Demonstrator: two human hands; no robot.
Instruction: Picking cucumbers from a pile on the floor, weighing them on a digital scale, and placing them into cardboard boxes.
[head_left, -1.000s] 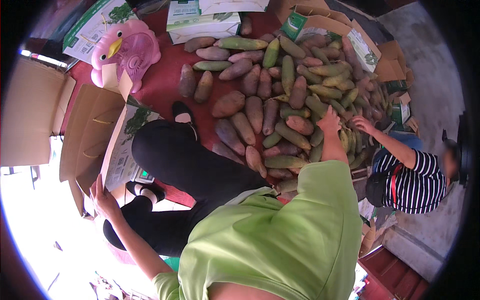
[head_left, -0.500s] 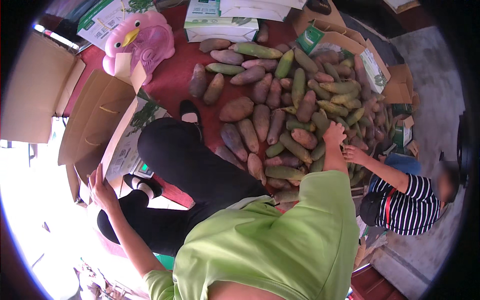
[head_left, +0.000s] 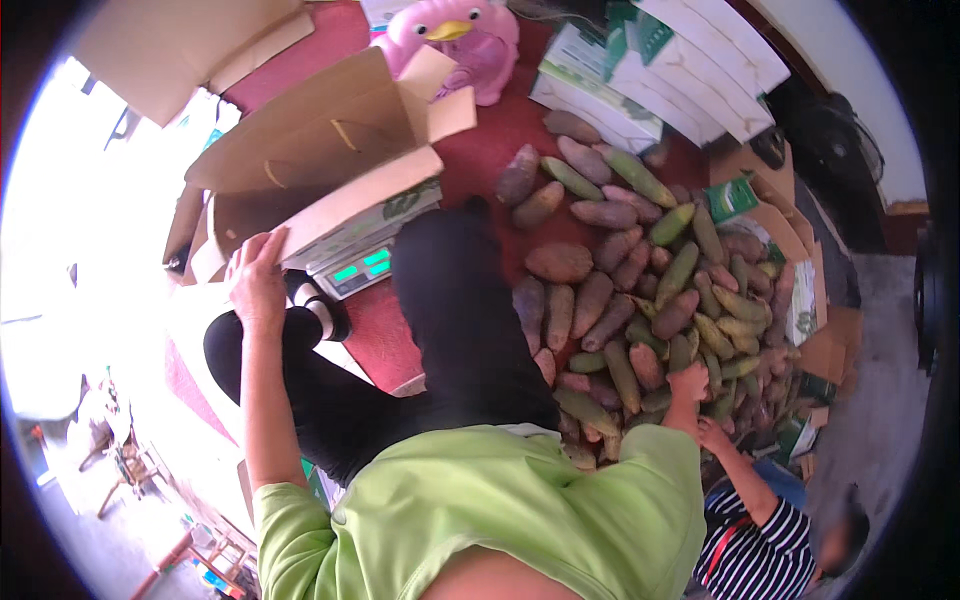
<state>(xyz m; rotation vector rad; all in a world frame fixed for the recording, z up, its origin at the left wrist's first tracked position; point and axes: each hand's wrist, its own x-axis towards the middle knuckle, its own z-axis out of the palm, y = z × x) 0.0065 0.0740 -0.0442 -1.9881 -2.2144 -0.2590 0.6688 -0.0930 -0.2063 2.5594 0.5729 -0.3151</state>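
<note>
My left hand [head_left: 258, 278] grips the near top edge of an open cardboard box [head_left: 310, 215], its fingers bent over the rim. The box sits on a scale [head_left: 350, 278] with lit green displays. Over to the right, my right hand [head_left: 688, 384] reaches into a large heap of radishes [head_left: 620, 300], some green, some purplish red. Its fingers are curled at the end of a green radish [head_left: 680, 352], partly hidden by the hand. Close beside it is another person's hand [head_left: 712, 435], also at the heap.
A person in a striped shirt [head_left: 765, 545] is at the lower right. White and green packing boxes [head_left: 600, 85] stand at the back, beside a pink bird-shaped plastic thing [head_left: 465, 45]. An opened carton [head_left: 785, 225] borders the heap. Red cloth [head_left: 500, 130] lies under the radishes.
The view has turned, so the box and heap appear farther right. More of the scale's displays show. My left hand remains at the box edge, and my right hand remains in the heap.
</note>
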